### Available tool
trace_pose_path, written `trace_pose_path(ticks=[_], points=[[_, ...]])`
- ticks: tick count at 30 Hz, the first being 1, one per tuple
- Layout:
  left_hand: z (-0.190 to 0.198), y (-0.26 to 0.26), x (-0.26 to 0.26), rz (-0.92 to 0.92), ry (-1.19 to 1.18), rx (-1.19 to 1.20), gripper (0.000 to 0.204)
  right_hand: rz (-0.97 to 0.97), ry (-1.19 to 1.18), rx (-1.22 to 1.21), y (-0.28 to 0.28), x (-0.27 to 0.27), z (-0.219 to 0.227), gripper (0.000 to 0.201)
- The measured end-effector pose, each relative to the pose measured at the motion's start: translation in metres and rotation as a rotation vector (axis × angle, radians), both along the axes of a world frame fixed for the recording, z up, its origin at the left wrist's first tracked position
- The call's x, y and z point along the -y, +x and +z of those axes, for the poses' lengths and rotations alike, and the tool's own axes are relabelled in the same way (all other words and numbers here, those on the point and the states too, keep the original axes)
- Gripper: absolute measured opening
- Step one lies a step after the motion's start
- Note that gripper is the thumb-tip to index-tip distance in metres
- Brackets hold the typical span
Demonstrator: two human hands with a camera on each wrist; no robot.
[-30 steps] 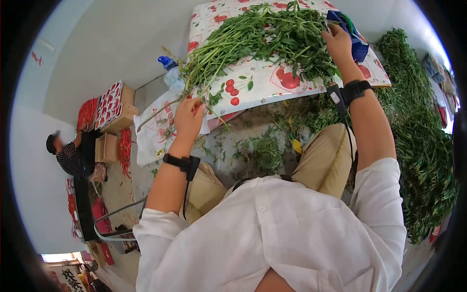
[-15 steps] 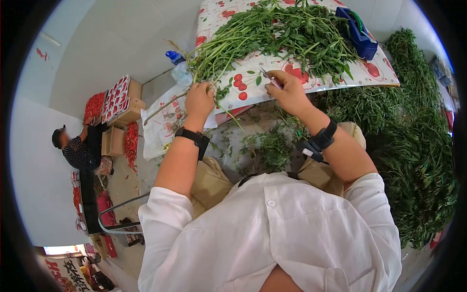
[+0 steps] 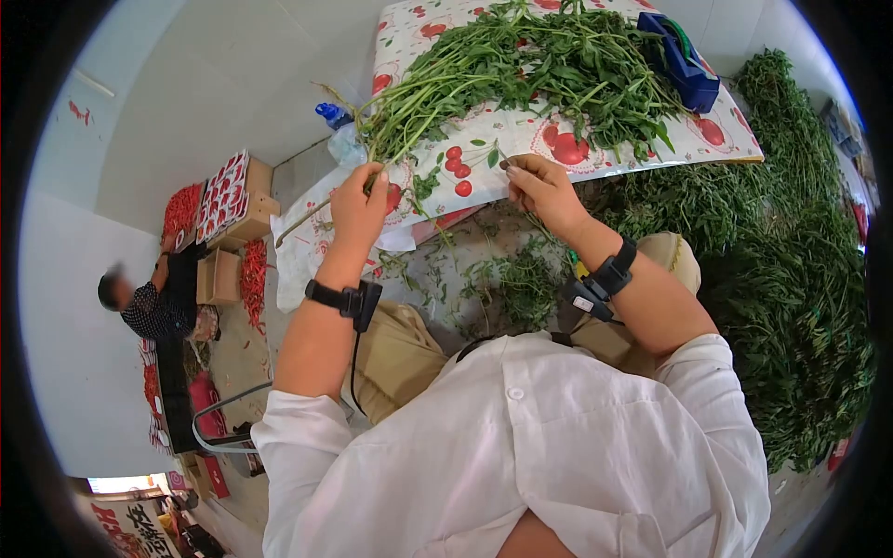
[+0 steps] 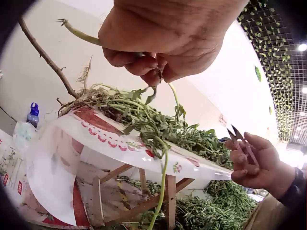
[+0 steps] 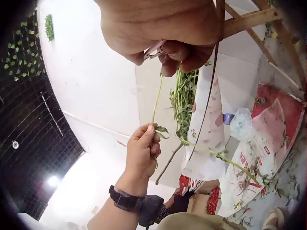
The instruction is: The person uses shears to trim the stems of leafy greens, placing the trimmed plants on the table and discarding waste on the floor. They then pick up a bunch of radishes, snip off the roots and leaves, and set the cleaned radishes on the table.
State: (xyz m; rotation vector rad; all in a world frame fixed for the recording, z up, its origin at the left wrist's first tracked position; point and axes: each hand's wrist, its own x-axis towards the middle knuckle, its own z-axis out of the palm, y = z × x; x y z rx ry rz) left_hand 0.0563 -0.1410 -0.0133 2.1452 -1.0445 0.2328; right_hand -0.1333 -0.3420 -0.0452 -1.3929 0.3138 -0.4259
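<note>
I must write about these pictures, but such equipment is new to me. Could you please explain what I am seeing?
There is no robot here, only a person working with bare hands. One camera, worn on the head, gives the wide view looking down. Two wrist cameras, one per arm, give the close views of each hand's work. On the patterned table lie leafy greens, with a blue tape dispenser beside them. The left hand pinches a green stem. The right hand holds small scissors.
</note>
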Motion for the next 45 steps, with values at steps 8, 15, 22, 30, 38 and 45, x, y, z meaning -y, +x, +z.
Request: trace_pose_path(ticks=[8, 15, 22, 30, 38, 45], points=[[0.000, -0.033, -0.027, -0.096, -0.048, -0.042, 0.019, 0.036, 0.266, -0.022, 0.001, -0.010, -0.003, 0.030], [-0.008, -0.036, -0.025, -0.140, -0.034, 0.038, 0.017, 0.096, 0.421, -0.030, 0.008, -0.025, -0.008, 0.031], [-0.009, -0.036, -0.026, -0.128, -0.043, 0.049, 0.016, -0.036, 0.455, 0.055, 0.006, -0.028, -0.010, 0.031], [-0.011, -0.038, -0.027, -0.138, -0.069, 0.091, 0.014, -0.104, 0.492, 0.034, 0.008, -0.015, -0.006, 0.028], [-0.001, -0.039, -0.021, -0.150, -0.051, 0.134, 0.013, -0.097, 0.360, 0.078, 0.030, 0.013, 0.008, 0.025], [0.034, -0.042, 0.016, -0.141, -0.179, 0.132, 0.015, -0.262, -0.147, 0.241, 0.047, 0.046, 0.071, 0.026]])
